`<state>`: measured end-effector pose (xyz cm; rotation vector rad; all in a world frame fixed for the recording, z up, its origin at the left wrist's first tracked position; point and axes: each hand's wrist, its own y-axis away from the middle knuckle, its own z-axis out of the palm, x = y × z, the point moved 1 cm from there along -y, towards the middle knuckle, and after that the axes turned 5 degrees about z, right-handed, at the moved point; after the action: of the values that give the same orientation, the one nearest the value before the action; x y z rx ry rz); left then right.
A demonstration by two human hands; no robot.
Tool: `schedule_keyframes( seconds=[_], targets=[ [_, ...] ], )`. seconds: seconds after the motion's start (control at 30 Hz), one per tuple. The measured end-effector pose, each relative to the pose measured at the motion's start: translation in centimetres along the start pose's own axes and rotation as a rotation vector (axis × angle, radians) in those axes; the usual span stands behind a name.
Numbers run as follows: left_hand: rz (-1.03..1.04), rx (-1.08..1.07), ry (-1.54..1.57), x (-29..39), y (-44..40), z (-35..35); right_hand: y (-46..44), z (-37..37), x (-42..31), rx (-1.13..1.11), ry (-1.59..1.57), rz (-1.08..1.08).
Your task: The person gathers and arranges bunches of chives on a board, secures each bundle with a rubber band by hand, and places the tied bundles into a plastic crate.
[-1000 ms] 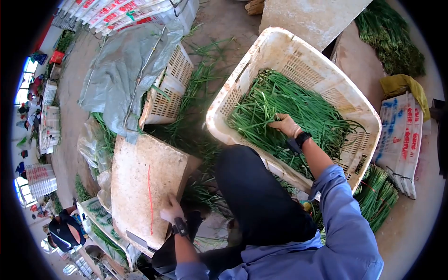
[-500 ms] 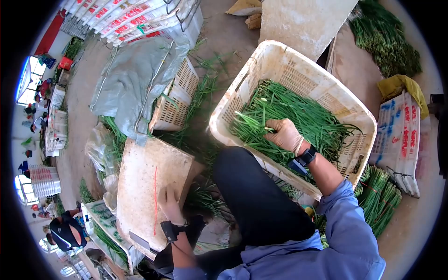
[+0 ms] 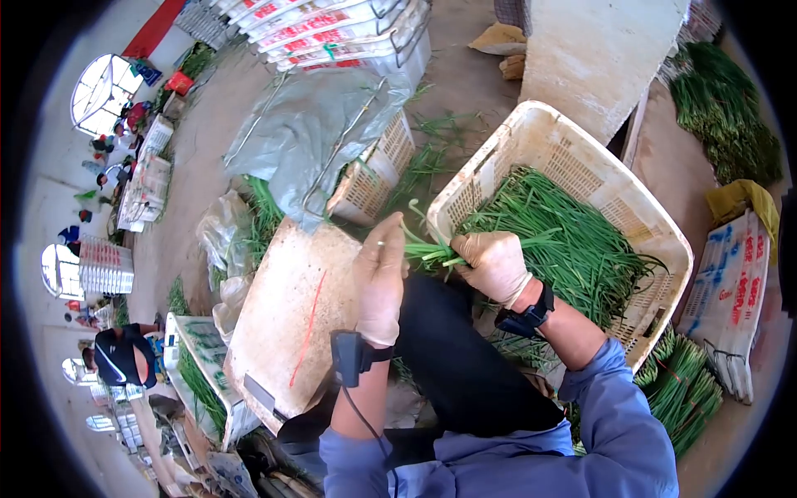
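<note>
My right hand [image 3: 495, 264], in a pale glove, is closed around a small bunch of green stalks [image 3: 430, 251] whose pale ends point left. Facing those ends, my left hand [image 3: 380, 282] is raised with its gloved fingers stretched out, palm toward the bunch. Whether its palm touches the ends I cannot tell. Beside my right hand, the white plastic crate [image 3: 656, 217] holds a heap of loose long green leaves [image 3: 558, 241]. Below and left of my left hand lies a worn pale board [image 3: 278, 319] with a red line.
A grey plastic sheet [image 3: 311, 133] drapes over another crate [image 3: 374, 178]. Stacked white crates [image 3: 332, 29] stand behind it. Tied green bundles [image 3: 682, 398] lie at the lower right, near a white crate stack [image 3: 730, 290]. Another person [image 3: 124, 357] is at the far left.
My right hand has lifted the small bunch out of the crate and moved it left. My left hand has risen from the board to the bunch's ends. The view has shifted.
</note>
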<state>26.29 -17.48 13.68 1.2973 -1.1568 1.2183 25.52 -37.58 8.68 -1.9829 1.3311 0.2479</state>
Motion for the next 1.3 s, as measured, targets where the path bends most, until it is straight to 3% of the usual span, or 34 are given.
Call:
schedule_keyframes(
  seconds=[0.23, 0.33, 0.43, 0.5, 0.53, 0.57, 0.6, 0.67, 0.73, 0.77, 0.87, 0.93, 1.0, 1.07, 1.17, 1.3],
  targets=[
    [0.086, 0.203, 0.215, 0.3, 0.3, -4.7, -3.7, 3.6, 0.8, 0.020, 0.157, -0.115],
    [0.194, 0.290, 0.227, 0.0, 0.4, -9.2, -5.5, 4.7, 3.9, -0.078, 0.034, 0.177],
    [0.240, 0.393, 0.307, -0.8, 1.4, -13.9, -8.3, 3.7, 7.0, -0.120, -0.247, 0.290],
    [0.146, 0.490, 0.511, -3.6, 2.3, -19.7, -10.1, 3.9, 9.3, -0.152, -0.556, 0.374],
    [0.095, 0.628, 0.571, -4.6, 2.8, -21.8, -10.9, 3.8, 10.4, -0.172, -0.726, 0.392],
    [0.043, 0.773, 0.643, -5.2, 3.2, -23.2, -11.8, 2.4, 10.8, -0.222, -0.833, 0.545],
    [0.075, 0.498, 0.802, -9.3, 4.4, -28.3, -12.8, 0.7, 10.8, -0.274, -0.938, 0.696],
    [-0.068, 0.617, 0.881, -11.3, 5.8, -29.3, -13.7, 0.8, 13.0, -0.218, -1.212, 0.763],
    [-0.182, 0.617, 0.835, -11.6, 6.9, -28.3, -14.2, 1.1, 14.2, -0.234, -1.311, 0.781],
    [-0.214, 0.769, 0.810, -11.8, 6.6, -27.2, -14.4, 1.2, 14.3, -0.246, -1.284, 0.774],
    [-0.111, 0.316, 0.749, -12.3, 6.6, -26.5, -14.5, 1.3, 11.8, -0.280, -1.234, 0.761],
    [-0.163, 0.386, 0.502, -8.8, 5.2, -21.6, -14.8, 1.8, 9.9, -0.286, -1.237, 0.758],
    [-0.145, 0.324, 0.323, -5.3, 4.5, -16.6, -15.2, 2.0, 7.3, -0.272, -1.238, 0.746],
    [-0.087, 0.235, 0.136, -6.1, 3.1, -14.2, -15.6, 1.7, 4.4, -0.302, -1.228, 0.684],
    [-0.072, 0.154, 0.140, -4.3, 1.5, -8.5, -15.9, 1.5, 0.3, -0.283, -1.227, 0.675],
    [0.001, 0.109, 0.184, -3.4, 0.4, -5.9, -15.3, 1.4, -3.3, -0.312, -1.248, 0.612]
  ],
)
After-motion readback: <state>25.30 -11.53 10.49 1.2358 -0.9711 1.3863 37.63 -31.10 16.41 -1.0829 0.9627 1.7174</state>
